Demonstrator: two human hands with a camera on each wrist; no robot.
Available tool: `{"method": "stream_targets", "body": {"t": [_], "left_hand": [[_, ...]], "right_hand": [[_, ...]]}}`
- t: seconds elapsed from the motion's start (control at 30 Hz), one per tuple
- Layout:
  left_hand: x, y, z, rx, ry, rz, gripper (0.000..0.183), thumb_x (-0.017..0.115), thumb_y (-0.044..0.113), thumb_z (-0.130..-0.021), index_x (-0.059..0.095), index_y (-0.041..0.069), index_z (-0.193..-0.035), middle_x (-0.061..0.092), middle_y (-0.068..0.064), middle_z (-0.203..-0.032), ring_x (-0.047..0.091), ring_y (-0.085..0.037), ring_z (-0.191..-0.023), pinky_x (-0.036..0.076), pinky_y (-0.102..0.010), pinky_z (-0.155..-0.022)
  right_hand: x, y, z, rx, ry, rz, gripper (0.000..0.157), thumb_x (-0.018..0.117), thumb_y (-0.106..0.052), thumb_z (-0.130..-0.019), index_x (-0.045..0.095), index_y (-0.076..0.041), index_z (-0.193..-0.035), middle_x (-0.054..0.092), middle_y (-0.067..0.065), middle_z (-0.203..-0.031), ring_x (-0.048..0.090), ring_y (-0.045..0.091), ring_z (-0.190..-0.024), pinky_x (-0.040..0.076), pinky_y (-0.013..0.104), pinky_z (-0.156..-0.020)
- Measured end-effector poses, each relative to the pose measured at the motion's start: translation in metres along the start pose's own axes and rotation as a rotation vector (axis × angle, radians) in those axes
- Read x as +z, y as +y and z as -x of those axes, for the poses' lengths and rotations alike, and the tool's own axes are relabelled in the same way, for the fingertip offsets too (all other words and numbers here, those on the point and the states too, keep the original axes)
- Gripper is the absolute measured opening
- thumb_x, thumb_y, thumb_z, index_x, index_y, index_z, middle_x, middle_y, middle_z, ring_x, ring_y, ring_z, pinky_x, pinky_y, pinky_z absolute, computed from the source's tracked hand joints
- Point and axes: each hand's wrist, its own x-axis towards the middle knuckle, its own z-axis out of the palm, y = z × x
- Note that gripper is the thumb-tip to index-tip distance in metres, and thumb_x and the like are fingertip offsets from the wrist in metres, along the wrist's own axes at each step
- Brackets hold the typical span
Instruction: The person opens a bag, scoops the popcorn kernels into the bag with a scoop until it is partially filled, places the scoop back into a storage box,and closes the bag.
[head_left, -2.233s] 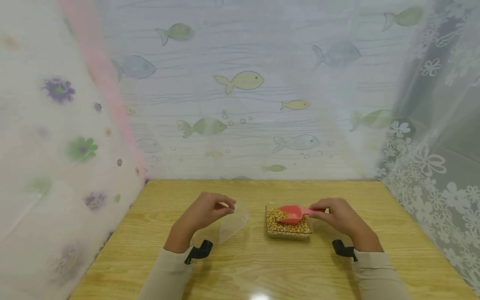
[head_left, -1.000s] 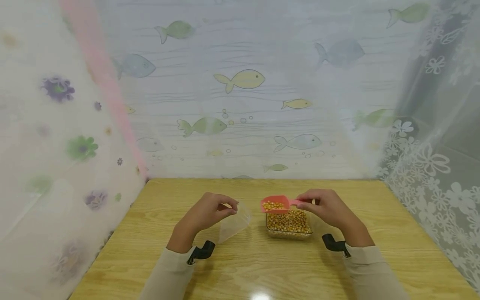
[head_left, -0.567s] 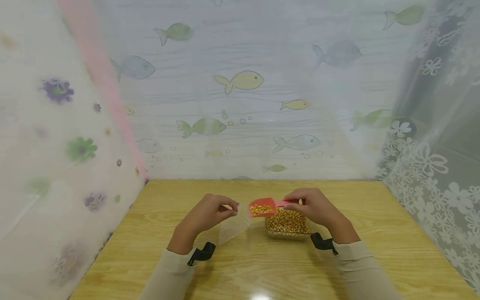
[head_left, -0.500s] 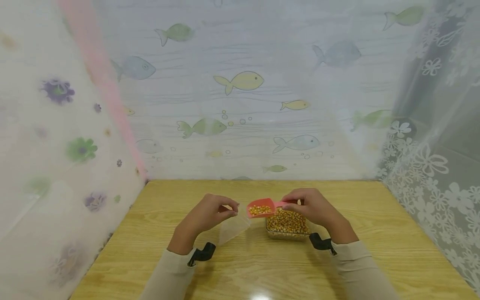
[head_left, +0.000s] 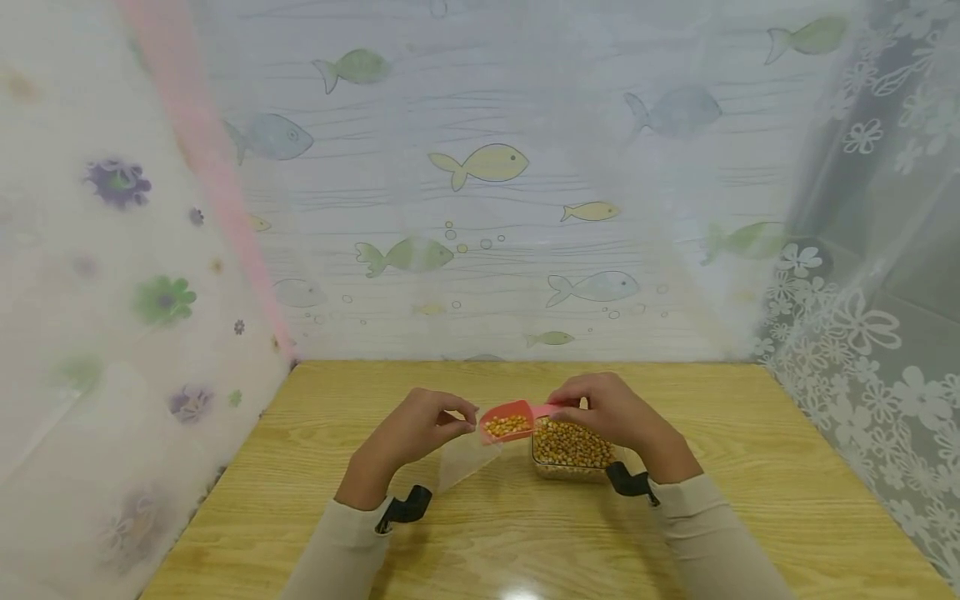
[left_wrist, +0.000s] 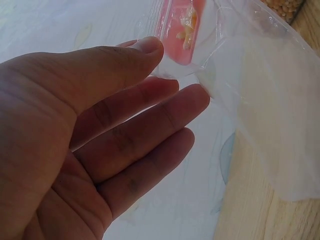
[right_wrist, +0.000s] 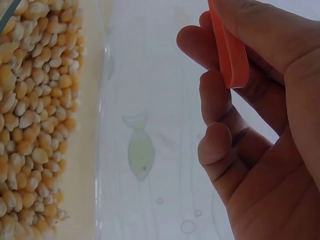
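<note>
My left hand [head_left: 422, 425] pinches the top edge of a clear plastic zip bag [head_left: 463, 463] between thumb and forefinger; the bag hangs down toward the table. With thumb and fingers my right hand [head_left: 611, 410] grips the handle of a pink scoop [head_left: 528, 409], which carries a small load of corn kernels [head_left: 507, 426]. The scoop's front lies at the bag's mouth, close to my left fingertips. In the left wrist view the scoop [left_wrist: 176, 46] shows through the clear plastic. A glass container [head_left: 570, 473] full of corn kernels [head_left: 573, 443] stands below my right hand.
The wooden table [head_left: 480, 542] reaches back to a curtain [head_left: 480, 250] printed with fish. Flowered sheets hang at the left [head_left: 165, 350] and right. A black camera mount sits on each wrist, the right one [head_left: 628, 482] near the container's corner.
My right hand has lifted the scoop out of the container with kernels in it and carried it left to the bag's mouth. The left hand and bag have barely moved.
</note>
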Motion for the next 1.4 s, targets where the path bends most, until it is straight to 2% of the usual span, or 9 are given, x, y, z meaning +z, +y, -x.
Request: {"method": "stream_targets", "body": {"t": [0.17, 0.5, 0.77, 0.9, 1.03, 1.17, 1.4], "left_hand": [[0.001, 0.001, 0.000, -0.003, 0.004, -0.005, 0.008, 0.072, 0.019, -0.100, 0.078, 0.023, -0.102, 0.075, 0.004, -0.119, 0.075, -0.003, -0.093, 0.061, -0.028, -0.083], [0.000, 0.003, 0.001, 0.005, 0.004, -0.001, 0.009, 0.071, 0.018, -0.100, 0.078, 0.020, -0.104, 0.075, 0.001, -0.120, 0.076, -0.007, -0.094, 0.062, -0.031, -0.083], [0.001, 0.003, 0.000, -0.004, 0.001, -0.014, 0.009, 0.071, 0.019, -0.100, 0.079, 0.022, -0.104, 0.075, 0.001, -0.119, 0.076, -0.007, -0.093, 0.063, -0.030, -0.082], [0.001, 0.004, 0.000, -0.006, 0.006, -0.018, 0.009, 0.071, 0.018, -0.100, 0.079, 0.022, -0.104, 0.076, 0.002, -0.117, 0.076, -0.007, -0.092, 0.063, -0.031, -0.082], [0.001, 0.004, 0.000, -0.009, 0.009, -0.014, 0.010, 0.072, 0.017, -0.100, 0.078, 0.022, -0.104, 0.076, 0.003, -0.116, 0.076, -0.007, -0.092, 0.063, -0.031, -0.083], [0.001, 0.004, 0.000, -0.008, 0.007, -0.005, 0.009, 0.072, 0.016, -0.099, 0.078, 0.021, -0.104, 0.076, 0.003, -0.116, 0.077, -0.007, -0.093, 0.063, -0.030, -0.083], [-0.001, 0.002, 0.000, -0.015, 0.002, -0.020, 0.010, 0.073, 0.019, -0.099, 0.078, 0.023, -0.107, 0.075, 0.004, -0.117, 0.076, -0.005, -0.093, 0.061, -0.024, -0.083]], "right_hand": [[-0.001, -0.004, -0.007, -0.033, -0.022, 0.028, 0.013, 0.076, -0.027, -0.096, 0.081, -0.022, -0.107, 0.075, -0.011, -0.101, 0.064, 0.004, -0.084, 0.055, 0.029, -0.072], [-0.003, -0.016, -0.016, -0.033, -0.084, 0.080, 0.010, 0.076, -0.029, -0.096, 0.081, -0.023, -0.103, 0.073, -0.013, -0.097, 0.061, 0.004, -0.081, 0.058, 0.041, -0.074], [-0.006, -0.025, -0.024, -0.090, -0.106, 0.128, 0.008, 0.079, -0.027, -0.094, 0.081, -0.022, -0.100, 0.071, -0.015, -0.091, 0.058, 0.002, -0.077, 0.055, 0.030, -0.072], [-0.009, -0.031, -0.029, -0.120, -0.125, 0.154, 0.009, 0.078, -0.029, -0.095, 0.080, -0.022, -0.099, 0.070, -0.015, -0.089, 0.058, 0.002, -0.077, 0.055, 0.029, -0.072], [-0.011, -0.035, -0.033, -0.095, -0.149, 0.169, 0.011, 0.076, -0.032, -0.096, 0.080, -0.022, -0.099, 0.071, -0.016, -0.090, 0.060, 0.002, -0.079, 0.057, 0.034, -0.076], [-0.012, -0.038, -0.035, -0.067, -0.167, 0.186, 0.012, 0.076, -0.034, -0.096, 0.080, -0.024, -0.101, 0.070, -0.018, -0.091, 0.061, 0.001, -0.082, 0.057, 0.032, -0.079], [-0.014, -0.044, -0.039, -0.074, -0.179, 0.208, 0.013, 0.076, -0.034, -0.095, 0.081, -0.022, -0.100, 0.070, -0.017, -0.091, 0.060, 0.002, -0.082, 0.055, 0.027, -0.077]]}}
